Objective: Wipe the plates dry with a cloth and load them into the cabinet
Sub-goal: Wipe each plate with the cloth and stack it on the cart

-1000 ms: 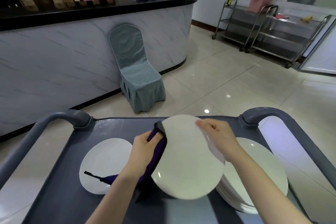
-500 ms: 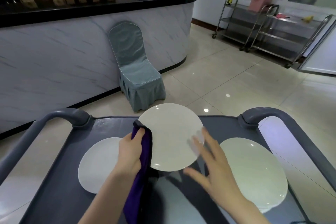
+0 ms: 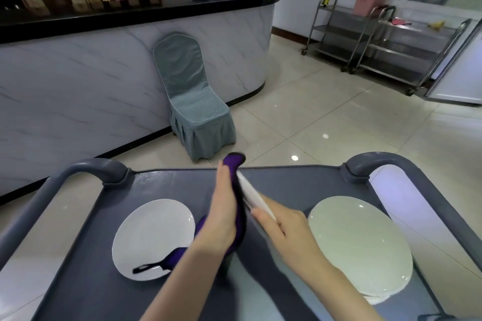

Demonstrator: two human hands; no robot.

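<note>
Plate [image 3: 254, 197] in hand is turned on edge, so only its thin white rim shows, held above the middle of the grey cart [image 3: 300, 185]. It sits sandwiched between the two hands. The left hand [image 3: 221, 216] lies flat against its left face with the purple cloth [image 3: 238, 206] pressed between palm and plate; the cloth folds over the plate's far edge and its tail hangs down past the wrist, ending in a dark loop that rests on the single plate [image 3: 152, 234]. The fingers of this hand are stretched out together rather than curled, so it presses instead of pinching. The right hand [image 3: 284, 232] meets the plate's near edge from the right, fingers laid along the rim and closed on it; the thumb's place cannot be told because of blur.

On the cart's left side the single white plate lies flat. On the right side a stack of plates [image 3: 362, 245] sits flat, with lower rims showing at its near edge. Both are apart from the held plate.

Curved grey handles rise at the cart's far corners. Beyond the cart a covered chair [image 3: 193, 101] stands against a marble-fronted counter [image 3: 91, 68], and metal trolleys [image 3: 386, 41] stand at the far right on the tiled floor.
</note>
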